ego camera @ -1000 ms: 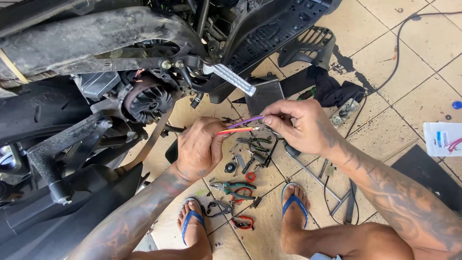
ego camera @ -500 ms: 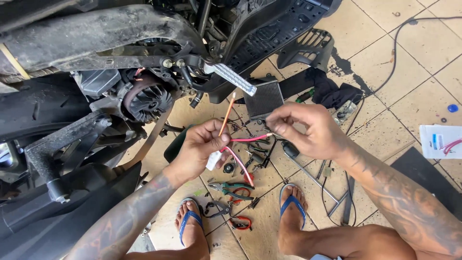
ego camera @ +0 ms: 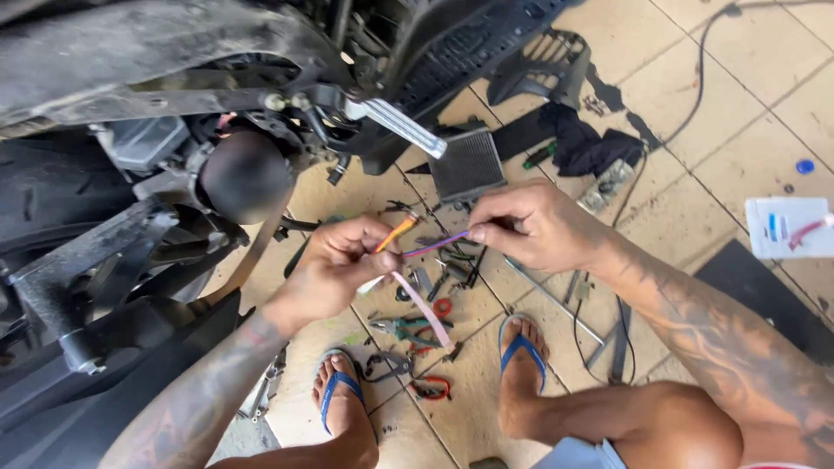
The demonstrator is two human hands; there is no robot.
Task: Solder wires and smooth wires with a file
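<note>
My left hand (ego camera: 340, 265) is closed around a small bundle of coloured wires: an orange wire (ego camera: 398, 233) sticks up from it and a pink wire (ego camera: 423, 306) hangs down. A purple wire (ego camera: 439, 246) runs from that hand across to my right hand (ego camera: 530, 227), which pinches its far end between thumb and fingers. Both hands are held above scattered tools on a sheet of cardboard (ego camera: 473, 382), in front of a dismantled motorcycle (ego camera: 174, 156). My feet in blue flip-flops (ego camera: 521, 347) rest on the cardboard below.
Pliers (ego camera: 408, 330), red-handled cutters (ego camera: 430, 386) and small parts lie on the cardboard. A silver footpeg (ego camera: 404, 126) juts from the motorcycle. A black grille part (ego camera: 469, 163), a dark cloth (ego camera: 591, 143), a white box (ego camera: 782, 226) and a black cable (ego camera: 695, 78) sit on the tiled floor.
The hands rose slightly and drew apart, stretching the purple wire between them. The orange and pink wires now fan out of my left hand. The camera has tilted closer.
</note>
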